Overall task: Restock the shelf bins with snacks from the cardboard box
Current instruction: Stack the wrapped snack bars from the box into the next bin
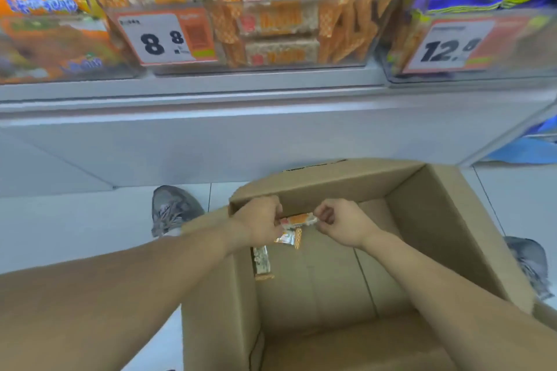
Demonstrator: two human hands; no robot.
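Both hands are down inside the open brown cardboard box (346,250), which sits on the pale tiled floor (60,220) right against the foot of the grey shelf unit (211,135). The left hand (259,218) has its fingers curled round one end of a small orange-and-white wrapped snack bar (300,219), and the right hand (340,224) pinches the other end between thumb and fingertips, so the bar hangs level between them near the box's far wall. Just under it a second wrapper, silvery with an orange checked end (289,237), dangles from the left hand's grip. One more pale wrapped bar (261,262) lies against the box's left wall, on its own, just below the left hand. The bottom of the box shows bare brown card across most of its width.

Up on the shelf, the clear plastic bin in the middle (241,9) is stacked with the same orange-checked puffed-rice bars, and a price card reading 8.8 (164,39) sits on its front left. A neighbouring bin at the right carries a 12-something card (452,45); its contents are blurred. Orange bags (39,0) fill the bin at the left edge. A grey shoe (171,208) stands by the box's left far corner, another (530,265) by its right side.
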